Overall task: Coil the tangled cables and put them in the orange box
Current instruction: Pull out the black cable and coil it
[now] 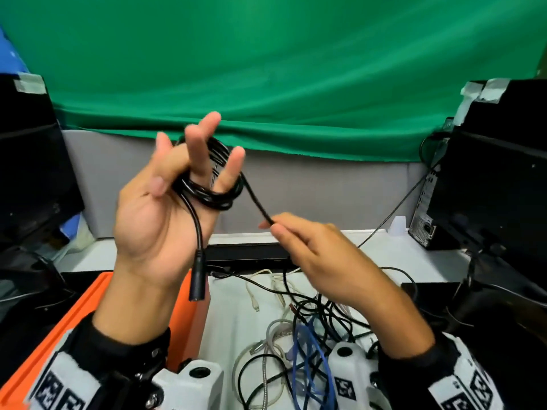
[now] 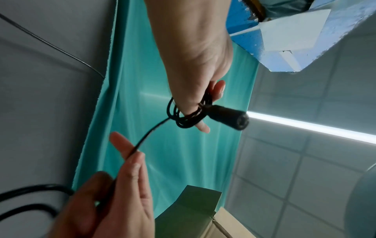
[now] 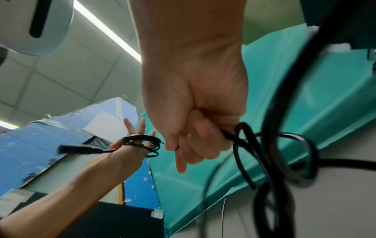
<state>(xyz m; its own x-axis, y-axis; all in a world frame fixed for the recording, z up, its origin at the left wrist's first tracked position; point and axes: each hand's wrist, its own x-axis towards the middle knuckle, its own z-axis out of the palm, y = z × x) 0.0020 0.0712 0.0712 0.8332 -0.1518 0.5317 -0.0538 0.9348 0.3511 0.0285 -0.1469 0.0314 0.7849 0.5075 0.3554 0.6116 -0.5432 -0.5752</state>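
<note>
My left hand [image 1: 195, 161] is raised palm toward me, fingers straight and spread. A black cable coil [image 1: 207, 196] is wound around those fingers, and its barrel plug [image 1: 196, 287] hangs down past the palm. From the coil a taut strand runs right to my right hand [image 1: 273, 224], which pinches it between thumb and fingers. The left wrist view shows the coil [image 2: 183, 122], plug [image 2: 230, 116] and right hand [image 2: 132, 154]. In the right wrist view, loose black loops [image 3: 244, 145] trail from my right hand [image 3: 183, 145]. The orange box [image 1: 85, 306] sits below my left forearm.
A tangle of white, grey, black and blue cables [image 1: 296, 335] lies on the white table under my right arm. A flat black device [image 1: 248, 255] lies behind it. Dark monitors stand left and right, with a computer tower [image 1: 426, 220] at the right. Green cloth hangs behind.
</note>
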